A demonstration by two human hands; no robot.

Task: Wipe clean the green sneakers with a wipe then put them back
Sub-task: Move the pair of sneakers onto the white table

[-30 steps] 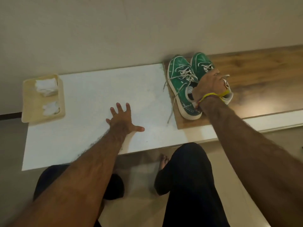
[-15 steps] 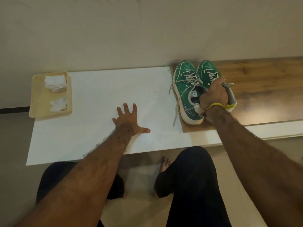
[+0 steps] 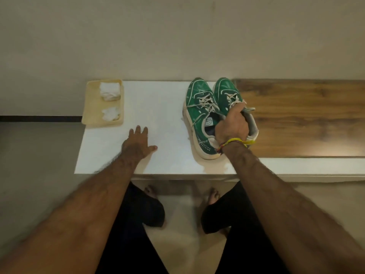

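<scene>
While the earlier head frames had the green sneakers (image 3: 209, 113) on the wooden board (image 3: 308, 117), they now sit mostly over the white tabletop (image 3: 158, 103), with only the right shoe (image 3: 227, 91) at the board's left edge. Right hand (image 3: 232, 128) kept its grip through the shift: fingers curled into the shoe openings, pinching the inner collars of both shoes together; yellow band (image 3: 239, 142) on the wrist. Can't tell if the soles touch the top or hang just above it. Left hand (image 3: 138, 144) is flat as before, palm down on the tabletop, fingers straight and spread, thumb out to the right, holding nothing. The tray now shows nearer the left hand than it did.

Containers: beige tray (image 3: 90, 107) at the far left corner of the tabletop, against the wall (image 3: 177, 36). Two white wipes in it: a folded one (image 3: 109, 90) at the far end, a crumpled one (image 3: 110, 114) nearer the person. They lie close together; can't tell whether they touch.

Sneakers vs hands: pair lies side by side, touching, toes toward the wall, heels toward the person. Right hand covers the heel end between them, laces loose over the tongues. Left shoe (image 3: 199, 115) heel sits near the front edge of the tabletop. Left hand is well apart from the pair, to their left, between shoes and tray. Legs in dark trousers (image 3: 138, 224) and bare feet (image 3: 213, 194) show below the table edge.
</scene>
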